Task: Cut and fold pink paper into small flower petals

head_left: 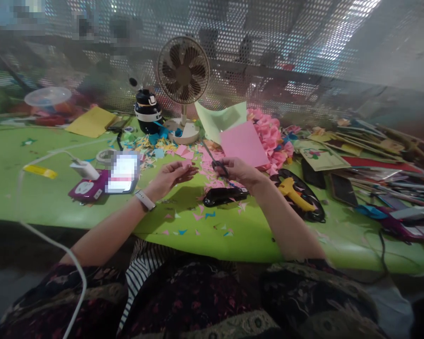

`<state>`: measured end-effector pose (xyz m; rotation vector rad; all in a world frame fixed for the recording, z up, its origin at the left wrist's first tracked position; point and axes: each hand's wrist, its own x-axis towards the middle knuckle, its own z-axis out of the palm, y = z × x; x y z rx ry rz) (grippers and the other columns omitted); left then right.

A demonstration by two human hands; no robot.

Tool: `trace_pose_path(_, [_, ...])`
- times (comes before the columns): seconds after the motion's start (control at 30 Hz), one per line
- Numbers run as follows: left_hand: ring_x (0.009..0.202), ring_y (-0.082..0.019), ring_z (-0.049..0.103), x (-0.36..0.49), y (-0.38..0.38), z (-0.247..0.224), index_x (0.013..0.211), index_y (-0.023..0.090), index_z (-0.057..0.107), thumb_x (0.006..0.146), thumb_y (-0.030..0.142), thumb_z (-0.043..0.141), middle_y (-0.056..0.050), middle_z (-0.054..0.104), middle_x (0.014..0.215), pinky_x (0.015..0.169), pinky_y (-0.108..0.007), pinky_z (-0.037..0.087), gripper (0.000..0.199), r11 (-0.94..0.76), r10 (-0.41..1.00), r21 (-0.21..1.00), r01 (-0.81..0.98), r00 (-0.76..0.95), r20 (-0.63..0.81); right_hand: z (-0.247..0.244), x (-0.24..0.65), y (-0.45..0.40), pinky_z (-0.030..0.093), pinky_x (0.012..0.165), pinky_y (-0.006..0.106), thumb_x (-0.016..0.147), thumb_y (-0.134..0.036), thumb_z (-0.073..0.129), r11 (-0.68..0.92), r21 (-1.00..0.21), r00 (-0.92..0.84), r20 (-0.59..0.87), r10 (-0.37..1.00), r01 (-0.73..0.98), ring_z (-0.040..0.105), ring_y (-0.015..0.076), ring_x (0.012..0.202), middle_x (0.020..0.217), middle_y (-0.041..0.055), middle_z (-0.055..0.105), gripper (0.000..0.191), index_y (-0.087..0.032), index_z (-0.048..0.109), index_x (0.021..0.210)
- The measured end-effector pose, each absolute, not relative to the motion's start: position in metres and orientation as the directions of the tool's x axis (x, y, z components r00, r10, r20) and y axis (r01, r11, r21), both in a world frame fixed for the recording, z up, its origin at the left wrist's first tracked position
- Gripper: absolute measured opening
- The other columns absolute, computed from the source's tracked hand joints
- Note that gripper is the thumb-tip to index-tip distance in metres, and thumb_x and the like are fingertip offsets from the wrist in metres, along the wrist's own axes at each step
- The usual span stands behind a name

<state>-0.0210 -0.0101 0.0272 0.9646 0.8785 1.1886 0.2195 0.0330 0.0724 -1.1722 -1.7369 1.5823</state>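
My right hand [240,172] is closed around the handles of a pair of scissors [209,153], whose blades point up and away to the left. To its left, my left hand [171,178] is closed, thumb against fingers; whatever is pinched there is too small to make out. A white band is on my left wrist. Below my right hand lies a black stapler [224,196]. A pink paper sheet [245,143] and a pale green sheet [221,120] are just beyond the hands, among many pink paper scraps [212,165].
A desk fan [183,70] and black bottle [148,112] stand at the back. A phone [123,172] rests against a purple power strip [88,186]; a white cable [49,238] hangs at left. On the right are a yellow glue gun [296,195], pink paper flowers [268,132] and piled papers.
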Motion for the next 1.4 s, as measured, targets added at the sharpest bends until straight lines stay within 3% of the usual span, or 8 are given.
trace_pose_path(0.17, [0.090,-0.018,0.074,-0.022,-0.009,0.025,0.090,0.016,0.062,0.078,0.035,0.078,-0.008,0.077,0.100,0.076,-0.028,0.058,0.027,0.067,0.984,0.940,-0.334,0.181,-0.006,0.068,0.212,0.028,0.035,0.052,0.023,0.066,-0.050,0.081,0.102,-0.922,-0.607,-0.160,0.778,0.373,0.044,0.0079,0.059,0.071,-0.0029,0.055,0.044,-0.018,0.056,0.082])
trace_pose_path(0.47, [0.077,-0.014,0.073,-0.018,-0.014,0.029,0.090,0.015,0.064,0.078,0.034,0.077,-0.005,0.077,0.089,0.071,-0.024,0.057,0.025,0.002,0.995,0.941,-0.337,0.090,0.030,0.072,0.204,0.018,0.038,0.062,0.029,0.070,-0.055,0.076,0.316,-0.789,-0.616,-0.097,0.782,0.526,0.049,0.0143,0.069,0.076,0.0008,0.054,0.043,-0.020,0.052,0.078])
trace_pose_path(0.63, [0.071,-0.014,0.073,-0.016,-0.015,0.030,0.088,0.016,0.063,0.080,0.034,0.075,-0.004,0.076,0.082,0.069,-0.025,0.057,0.023,-0.001,0.997,0.939,-0.343,0.066,0.026,0.075,0.201,0.014,0.037,0.061,0.029,0.070,-0.057,0.074,0.322,-0.774,-0.612,-0.106,0.784,0.546,0.049,0.0146,0.069,0.076,0.0014,0.054,0.044,-0.020,0.052,0.078])
trace_pose_path(1.4, [0.080,-0.019,0.075,-0.014,-0.018,0.031,0.086,0.015,0.063,0.076,0.036,0.079,-0.007,0.077,0.085,0.080,-0.033,0.059,0.028,0.024,0.997,0.928,-0.372,0.073,0.004,0.073,0.202,0.015,0.037,0.060,0.028,0.073,-0.058,0.072,0.338,-0.785,-0.629,-0.084,0.773,0.520,0.049,0.0140,0.068,0.074,0.0005,0.054,0.043,-0.020,0.051,0.076])
